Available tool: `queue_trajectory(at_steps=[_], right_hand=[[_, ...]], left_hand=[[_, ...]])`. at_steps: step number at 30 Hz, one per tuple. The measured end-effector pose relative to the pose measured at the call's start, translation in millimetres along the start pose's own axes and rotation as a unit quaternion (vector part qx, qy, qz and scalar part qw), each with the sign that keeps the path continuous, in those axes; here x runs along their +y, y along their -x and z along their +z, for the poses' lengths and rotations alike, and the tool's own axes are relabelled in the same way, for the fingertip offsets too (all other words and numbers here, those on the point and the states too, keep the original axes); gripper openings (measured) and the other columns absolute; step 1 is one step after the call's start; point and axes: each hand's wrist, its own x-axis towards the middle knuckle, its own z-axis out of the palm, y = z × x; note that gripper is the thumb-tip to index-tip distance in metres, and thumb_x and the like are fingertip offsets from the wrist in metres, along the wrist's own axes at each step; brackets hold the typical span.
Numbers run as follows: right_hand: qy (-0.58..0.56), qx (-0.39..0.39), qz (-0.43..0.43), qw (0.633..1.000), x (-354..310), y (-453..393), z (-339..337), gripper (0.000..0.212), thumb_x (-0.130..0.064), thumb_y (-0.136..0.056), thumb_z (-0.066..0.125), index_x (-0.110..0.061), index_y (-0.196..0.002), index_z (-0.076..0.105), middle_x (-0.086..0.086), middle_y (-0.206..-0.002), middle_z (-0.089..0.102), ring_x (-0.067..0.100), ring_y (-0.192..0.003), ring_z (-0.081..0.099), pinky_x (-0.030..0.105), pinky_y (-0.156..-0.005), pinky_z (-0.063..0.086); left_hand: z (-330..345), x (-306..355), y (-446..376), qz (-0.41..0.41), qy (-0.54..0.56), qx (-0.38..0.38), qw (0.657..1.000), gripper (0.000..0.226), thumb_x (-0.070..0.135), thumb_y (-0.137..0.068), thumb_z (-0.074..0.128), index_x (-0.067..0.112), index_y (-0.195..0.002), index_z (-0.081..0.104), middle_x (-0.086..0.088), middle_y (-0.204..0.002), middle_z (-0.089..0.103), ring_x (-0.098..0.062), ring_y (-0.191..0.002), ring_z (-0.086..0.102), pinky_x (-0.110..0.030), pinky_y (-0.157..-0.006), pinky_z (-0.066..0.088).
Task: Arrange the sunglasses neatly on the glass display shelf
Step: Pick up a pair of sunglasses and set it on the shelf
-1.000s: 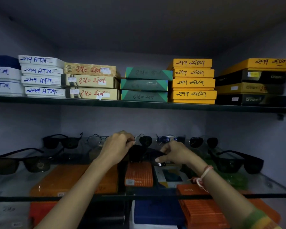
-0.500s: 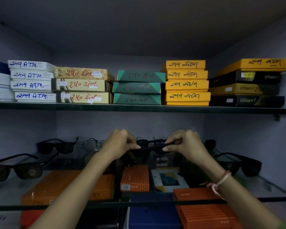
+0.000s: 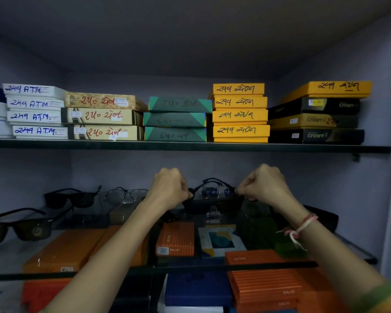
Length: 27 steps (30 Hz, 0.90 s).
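Observation:
A pair of black sunglasses (image 3: 212,203) hangs between my hands above the middle of the glass display shelf (image 3: 190,268), lenses facing me. My left hand (image 3: 168,187) pinches its left corner and my right hand (image 3: 263,185) pinches its right corner. Behind it at the back of the shelf sits a pair with blue lenses (image 3: 215,191). More pairs rest on the glass: black sunglasses (image 3: 71,197) and clear-lens glasses (image 3: 127,195) at the back left, brown-lens sunglasses (image 3: 20,229) at the front left, and a dark pair (image 3: 323,219) on the right, partly behind my forearm.
Stacks of labelled flat boxes (image 3: 181,119) fill the upper shelf (image 3: 190,147). Orange boxes (image 3: 175,239) and other boxes show through the glass from the level below. Grey walls close the alcove on both sides, the right wall (image 3: 370,188) close to my right arm.
Both hands lifted the black sunglasses up off the shelf and spread apart to the frame's two corners. The view tilted slightly upward.

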Motion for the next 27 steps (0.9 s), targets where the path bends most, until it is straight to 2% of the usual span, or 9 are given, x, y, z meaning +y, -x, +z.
queue_trajectory(at_steps=[3, 5, 7, 9, 12, 16, 20, 24, 27], right_hand=[[0.035, 0.000, 0.024, 0.999, 6, -1, -2, 0.016, -0.028, -0.071, 0.084, -0.013, -0.076, 0.082, 0.001, -0.074, 0.078, 0.016, -0.075, 0.071, 0.025, -0.066, 0.052], [0.047, -0.013, 0.040, 0.998, 11, 0, -2, 0.016, -0.027, -0.073, 0.082, -0.012, -0.079, 0.082, 0.006, -0.082, 0.079, 0.021, -0.084, 0.072, 0.027, -0.068, 0.050], [0.056, -0.028, 0.054, 0.997, 16, 0, -2, 0.017, -0.025, -0.074, 0.082, -0.010, -0.082, 0.082, 0.007, -0.087, 0.080, 0.023, -0.086, 0.072, 0.027, -0.068, 0.051], [0.067, -0.047, 0.066, 0.994, 21, 1, -1, 0.021, -0.023, -0.074, 0.081, -0.005, -0.084, 0.082, 0.008, -0.089, 0.079, 0.023, -0.084, 0.073, 0.031, -0.069, 0.058], [0.088, -0.068, 0.071, 0.991, 27, 1, 0, 0.025, -0.024, -0.073, 0.081, -0.002, -0.084, 0.080, 0.011, -0.088, 0.079, 0.026, -0.081, 0.074, 0.034, -0.069, 0.062], [0.114, -0.098, 0.081, 0.985, 28, 1, 2, 0.029, -0.025, -0.073, 0.081, 0.002, -0.083, 0.076, 0.014, -0.086, 0.076, 0.028, -0.082, 0.073, 0.035, -0.070, 0.062], [0.156, -0.117, 0.073, 0.978, 20, -1, 2, 0.022, -0.025, -0.077, 0.075, -0.007, -0.073, 0.063, 0.013, -0.092, 0.071, 0.030, -0.089, 0.071, 0.034, -0.067, 0.056], [0.168, -0.058, 0.038, 0.983, -2, 1, 8, 0.029, -0.028, -0.082, 0.073, -0.013, -0.107, 0.075, 0.014, -0.110, 0.073, 0.033, -0.102, 0.068, 0.036, -0.082, 0.058], [0.118, -0.026, -0.005, 0.993, -30, 6, 25, 0.024, -0.027, -0.085, 0.070, -0.016, -0.104, 0.079, 0.012, -0.106, 0.076, 0.031, -0.100, 0.070, 0.037, -0.084, 0.059]], left_hand=[[6, 8, -3, -0.054, 0.017, -0.023, 0.998, 0.017, 0.018, -0.080, 0.078, 0.002, -0.084, 0.082, -0.016, -0.086, 0.079, -0.030, -0.079, 0.075, -0.040, -0.078, 0.064], [11, 13, -5, -0.078, 0.019, -0.046, 0.996, 0.017, 0.018, -0.080, 0.075, 0.001, -0.080, 0.079, -0.016, -0.086, 0.080, -0.029, -0.075, 0.076, -0.042, -0.079, 0.064], [16, 18, -6, -0.097, 0.031, -0.068, 0.992, 0.014, 0.018, -0.080, 0.073, 0.005, -0.079, 0.078, -0.015, -0.084, 0.080, -0.023, -0.061, 0.071, -0.037, -0.077, 0.064], [21, 22, -8, -0.117, 0.043, -0.091, 0.988, 0.018, 0.018, -0.078, 0.075, 0.002, -0.082, 0.080, -0.009, -0.074, 0.078, -0.014, -0.047, 0.062, -0.029, -0.066, 0.061], [28, 26, -9, -0.137, 0.053, -0.116, 0.982, 0.019, 0.019, -0.077, 0.077, 0.003, -0.086, 0.081, -0.004, -0.073, 0.077, -0.011, -0.049, 0.061, -0.028, -0.070, 0.061], [34, 30, -8, -0.139, 0.043, -0.136, 0.980, 0.016, 0.020, -0.078, 0.076, 0.005, -0.084, 0.079, -0.006, -0.084, 0.081, -0.011, -0.055, 0.062, -0.029, -0.076, 0.062], [27, 26, -7, -0.150, 0.044, -0.155, 0.976, 0.022, 0.030, -0.081, 0.076, 0.009, -0.078, 0.078, -0.002, -0.085, 0.082, -0.006, -0.047, 0.057, -0.021, -0.060, 0.054], [6, 5, 1, -0.174, 0.068, -0.132, 0.973, 0.036, 0.039, -0.079, 0.078, 0.006, -0.094, 0.081, -0.005, -0.093, 0.081, -0.016, -0.074, 0.069, -0.032, -0.085, 0.062], [-13, -19, 8, -0.179, 0.004, -0.078, 0.981, 0.037, 0.035, -0.078, 0.081, 0.006, -0.101, 0.079, -0.010, -0.108, 0.077, -0.027, -0.099, 0.072, -0.041, -0.093, 0.059]])
